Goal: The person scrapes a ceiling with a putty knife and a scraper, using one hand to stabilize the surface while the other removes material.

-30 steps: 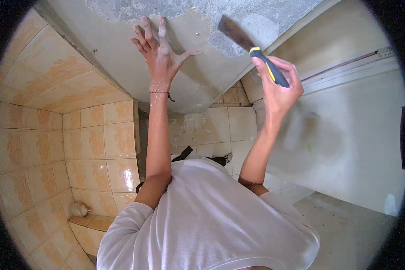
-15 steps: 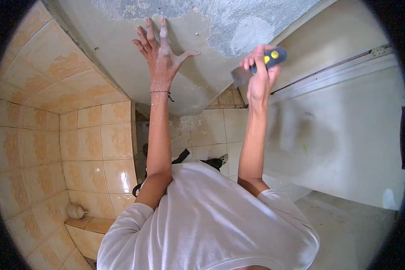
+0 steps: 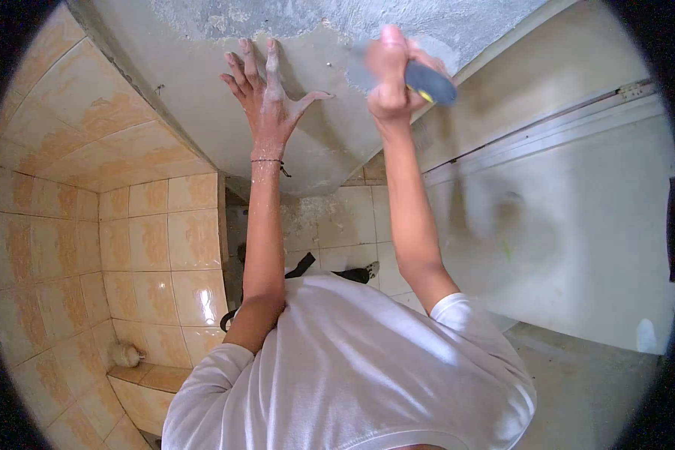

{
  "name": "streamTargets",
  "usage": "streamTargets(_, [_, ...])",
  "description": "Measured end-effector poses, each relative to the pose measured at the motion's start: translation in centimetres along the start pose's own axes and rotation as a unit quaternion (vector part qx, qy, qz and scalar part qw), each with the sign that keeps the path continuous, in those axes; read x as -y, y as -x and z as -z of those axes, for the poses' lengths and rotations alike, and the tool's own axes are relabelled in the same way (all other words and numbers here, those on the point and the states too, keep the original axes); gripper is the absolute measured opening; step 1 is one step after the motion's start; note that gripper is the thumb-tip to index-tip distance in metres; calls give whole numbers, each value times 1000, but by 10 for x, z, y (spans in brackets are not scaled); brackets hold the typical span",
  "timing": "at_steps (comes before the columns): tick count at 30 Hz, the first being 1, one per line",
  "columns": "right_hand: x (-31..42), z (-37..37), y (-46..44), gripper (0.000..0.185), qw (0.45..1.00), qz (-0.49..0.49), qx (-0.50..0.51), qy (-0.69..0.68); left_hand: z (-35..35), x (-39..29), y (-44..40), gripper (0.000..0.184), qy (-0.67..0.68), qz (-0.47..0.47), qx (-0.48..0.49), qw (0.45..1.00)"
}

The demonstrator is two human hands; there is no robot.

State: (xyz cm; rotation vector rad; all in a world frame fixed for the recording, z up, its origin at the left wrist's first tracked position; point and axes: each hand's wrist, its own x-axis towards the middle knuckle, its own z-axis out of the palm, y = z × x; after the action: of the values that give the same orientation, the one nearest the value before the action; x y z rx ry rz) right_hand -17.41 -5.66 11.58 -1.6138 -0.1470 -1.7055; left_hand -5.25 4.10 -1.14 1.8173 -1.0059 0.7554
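My left hand (image 3: 266, 101) lies flat on the painted wall (image 3: 195, 97), fingers spread, just under the rough grey patch (image 3: 292, 15). White dust covers its fingers and wrist. To its right, my right hand (image 3: 397, 75) is wrapped round the dark grey and yellow handle of a scraper (image 3: 433, 84). That hand is up against the lower right part of the rough patch, over a pale smooth spot. The blade is blurred and mostly hidden by the fingers, so its contact with the wall cannot be made out.
Tiled walls (image 3: 45, 240) stand at the left, with a small round object (image 3: 126, 353) on a tiled ledge (image 3: 161, 376). A white door-like panel (image 3: 562, 225) with a metal strip (image 3: 532, 127) is at the right. Floor tiles (image 3: 345, 217) show below the wall.
My right hand first swung down with the scraper, its blade pointing low, then moved up and left onto the rough patch. My left hand has kept its place on the wall.
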Motion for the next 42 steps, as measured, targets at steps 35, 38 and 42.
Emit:
streamTargets(35, [27, -2, 7, 50, 990, 60, -4, 130, -1, 2, 0, 129, 3, -5, 3, 1000])
streamTargets(38, [44, 24, 6, 35, 981, -3, 78, -180, 1, 0, -2, 129, 3, -9, -5, 1000])
streamTargets(42, [9, -6, 9, 39, 989, 112, -15, 99, 0, 0, 1, 127, 12, -4, 7, 1000])
